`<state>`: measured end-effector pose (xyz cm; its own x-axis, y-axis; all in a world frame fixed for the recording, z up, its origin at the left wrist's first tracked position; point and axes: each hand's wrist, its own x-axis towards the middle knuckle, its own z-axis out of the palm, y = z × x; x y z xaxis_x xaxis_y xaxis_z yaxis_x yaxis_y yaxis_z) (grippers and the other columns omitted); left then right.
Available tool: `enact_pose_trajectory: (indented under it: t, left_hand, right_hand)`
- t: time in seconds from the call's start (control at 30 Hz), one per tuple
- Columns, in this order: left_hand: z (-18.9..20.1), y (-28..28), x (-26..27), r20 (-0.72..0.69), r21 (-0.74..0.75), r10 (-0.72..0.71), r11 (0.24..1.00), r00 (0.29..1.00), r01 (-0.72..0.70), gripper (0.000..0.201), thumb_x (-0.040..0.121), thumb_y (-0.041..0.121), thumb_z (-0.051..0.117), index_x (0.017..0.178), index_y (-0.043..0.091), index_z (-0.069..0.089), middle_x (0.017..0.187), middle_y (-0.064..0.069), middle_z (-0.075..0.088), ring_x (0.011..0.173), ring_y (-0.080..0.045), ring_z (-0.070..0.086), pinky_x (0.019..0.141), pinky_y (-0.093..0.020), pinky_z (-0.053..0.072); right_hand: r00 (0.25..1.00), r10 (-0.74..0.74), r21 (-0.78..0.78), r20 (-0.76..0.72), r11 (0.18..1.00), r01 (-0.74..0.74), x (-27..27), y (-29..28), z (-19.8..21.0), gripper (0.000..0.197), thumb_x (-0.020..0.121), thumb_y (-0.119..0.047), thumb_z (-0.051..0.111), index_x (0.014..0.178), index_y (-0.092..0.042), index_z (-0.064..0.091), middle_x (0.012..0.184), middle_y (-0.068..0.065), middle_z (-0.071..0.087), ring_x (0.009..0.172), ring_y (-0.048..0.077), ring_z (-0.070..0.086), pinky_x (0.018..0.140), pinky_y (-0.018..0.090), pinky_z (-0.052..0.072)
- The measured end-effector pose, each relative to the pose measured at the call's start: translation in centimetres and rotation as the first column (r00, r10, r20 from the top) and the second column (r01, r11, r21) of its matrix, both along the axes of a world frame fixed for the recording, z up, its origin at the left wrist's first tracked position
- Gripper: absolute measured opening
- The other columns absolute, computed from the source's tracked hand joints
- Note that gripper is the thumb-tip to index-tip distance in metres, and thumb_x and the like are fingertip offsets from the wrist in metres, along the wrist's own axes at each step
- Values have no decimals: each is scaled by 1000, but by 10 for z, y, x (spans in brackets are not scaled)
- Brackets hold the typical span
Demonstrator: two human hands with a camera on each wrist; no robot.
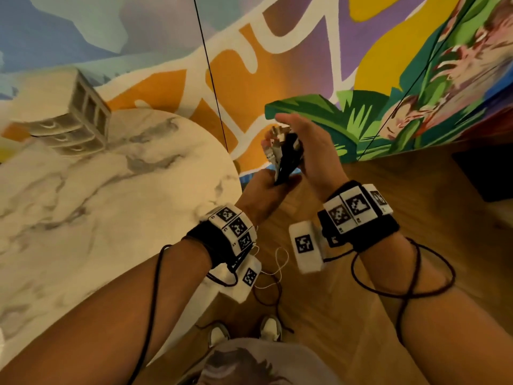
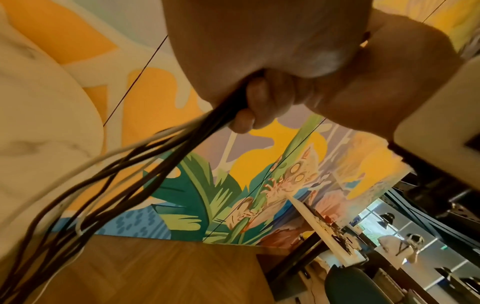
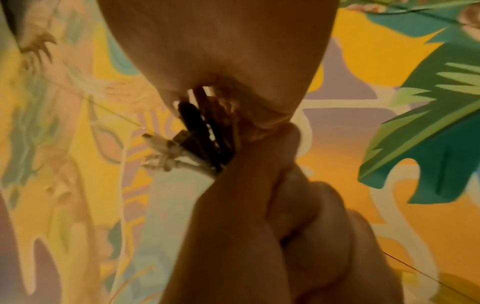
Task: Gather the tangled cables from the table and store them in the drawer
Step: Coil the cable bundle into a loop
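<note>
A bundle of black and white cables (image 1: 283,154) is held in the air just past the right edge of the round marble table (image 1: 111,204). My left hand (image 1: 263,190) grips the bundle from below in a fist, and the loose lengths (image 2: 130,164) hang down beside the table. Above it, my right hand (image 1: 313,145) has its fingers stretched out and its palm against the plug ends (image 3: 182,144). A small marble-patterned drawer unit (image 1: 80,118) stands at the table's far left, blurred; I cannot tell whether a drawer is open.
A painted mural wall (image 1: 305,65) runs behind the table and the hands. Wooden floor (image 1: 361,301) lies below, with my shoes (image 1: 219,332) near the table edge. A dark block (image 1: 485,173) sits on the floor at the right.
</note>
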<state>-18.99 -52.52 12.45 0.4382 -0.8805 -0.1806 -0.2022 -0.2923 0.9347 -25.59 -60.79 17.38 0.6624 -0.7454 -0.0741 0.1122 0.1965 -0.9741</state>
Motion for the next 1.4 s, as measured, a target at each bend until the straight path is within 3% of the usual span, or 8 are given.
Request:
enact_pose_trajectory:
  t: [0.13,0.27,0.43,0.7,0.83,1.07,1.23,1.4]
  left_hand:
    - [-5,0,12,82,33,68,997,994,-71,20,94,21,53,75,27,55,60,4,52,53,-11,47,55,-24,38]
    - [-2,-6,18,195,43,87,994,977,-97,23,93,20,56,113,15,63,93,-3,65,78,-10,53,70,-16,43]
    - [5,8,17,94,-70,124,991,988,-117,16,87,18,64,103,16,68,94,-13,69,85,-26,63,79,-43,51]
    - [16,14,23,142,60,105,992,984,-115,9,87,14,62,80,16,59,76,-3,59,73,-18,55,65,-29,45]
    - [9,22,26,84,34,101,994,991,-104,20,85,14,66,102,4,66,96,-11,68,91,-26,64,81,-36,52]
    - [7,31,25,98,-19,47,999,994,-46,25,89,19,63,113,23,64,94,12,59,72,14,53,68,4,36]
    - [13,35,20,64,24,20,999,998,-22,18,86,17,66,104,13,65,98,-12,69,86,-21,64,84,-38,52]
    - [12,37,19,86,91,77,992,993,-85,21,84,20,67,102,9,66,97,-17,69,90,-32,64,85,-51,51]
  right_hand:
    - [997,-21,-247,-70,969,3,6,12,-8,24,99,-18,43,104,-12,65,102,13,68,97,28,65,89,41,53]
    - [998,-35,-242,-52,970,21,11,22,-13,28,100,-18,40,99,-14,67,103,15,67,96,26,65,90,41,53]
    - [997,25,-275,-67,961,-43,16,16,5,45,103,-33,29,109,-8,66,105,9,70,98,20,67,86,30,53]
    - [918,-32,-601,-395,765,-232,21,24,2,46,101,-37,32,103,-15,72,100,-1,72,92,12,66,89,33,51]
    - [926,124,-431,-355,858,-280,13,26,-2,51,103,-39,27,104,-15,73,106,-4,71,96,1,64,88,12,44]
    - [968,175,-242,-183,946,-216,18,21,11,68,100,-49,7,120,-13,62,115,3,69,112,10,62,108,33,37]
    - [906,244,-264,-345,901,-343,23,37,12,66,102,-44,8,118,-15,65,111,2,70,109,9,62,99,26,37]
    - [919,209,-295,-334,903,-313,19,43,9,61,102,-45,15,118,-13,65,114,1,69,111,7,60,102,29,39]
